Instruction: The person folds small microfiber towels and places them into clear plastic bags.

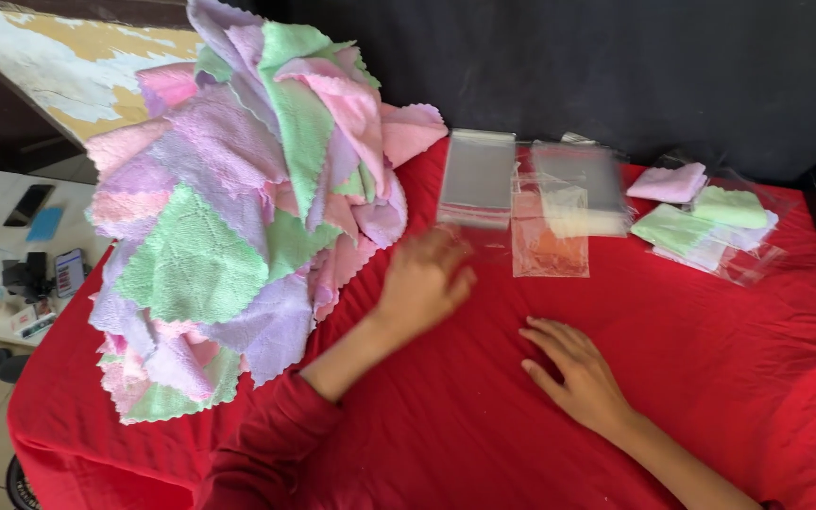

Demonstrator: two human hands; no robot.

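Left hand (424, 280) blurred, grip unclear, near clear bag stack (477, 177), long axis pointing away; right hand (578, 373) flat, empty; bagged cloths (707, 222) right of stack.

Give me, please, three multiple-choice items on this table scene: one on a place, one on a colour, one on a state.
1. Where is the pile of cloths?
A. on the person's left
B. on the person's right
C. on the floor

2. What colour is the table cover?
A. blue
B. red
C. white

3. How is the right hand?
A. gripping a cloth
B. holding a phone
C. resting flat and empty

Answers: 1 A, the pile stands beyond the left hand. 2 B, red fabric spreads under everything. 3 C, the palm lies on the cover, fingers spread.
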